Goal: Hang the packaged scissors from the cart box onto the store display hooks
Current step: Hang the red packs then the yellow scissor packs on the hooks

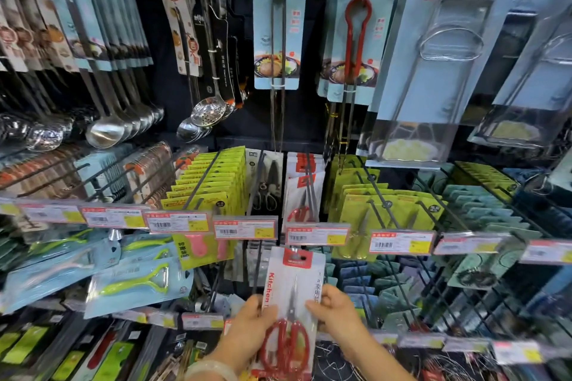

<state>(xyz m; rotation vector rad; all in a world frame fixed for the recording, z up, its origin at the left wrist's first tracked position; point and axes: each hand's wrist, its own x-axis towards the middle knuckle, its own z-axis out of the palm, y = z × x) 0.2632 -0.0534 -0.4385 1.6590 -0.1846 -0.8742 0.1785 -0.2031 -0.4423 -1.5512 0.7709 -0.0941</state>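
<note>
I hold a white pack of red-handled kitchen scissors (291, 294) upright in front of the display, low in the middle. My left hand (247, 331) grips its left edge and my right hand (335, 311) pinches its right edge. The red top of the pack sits just below a price tag (315, 235). Behind that tag, a black hook (309, 182) carries matching white-and-red scissor packs (301, 195). The cart box is out of sight.
Black scissors (266, 192) hang left of the matching packs, green-carded items (213, 182) further left and more green cards (380, 207) to the right. Ladles, tongs and strainers hang above. Green peelers (139, 283) hang lower left. Hook rods stick out towards me.
</note>
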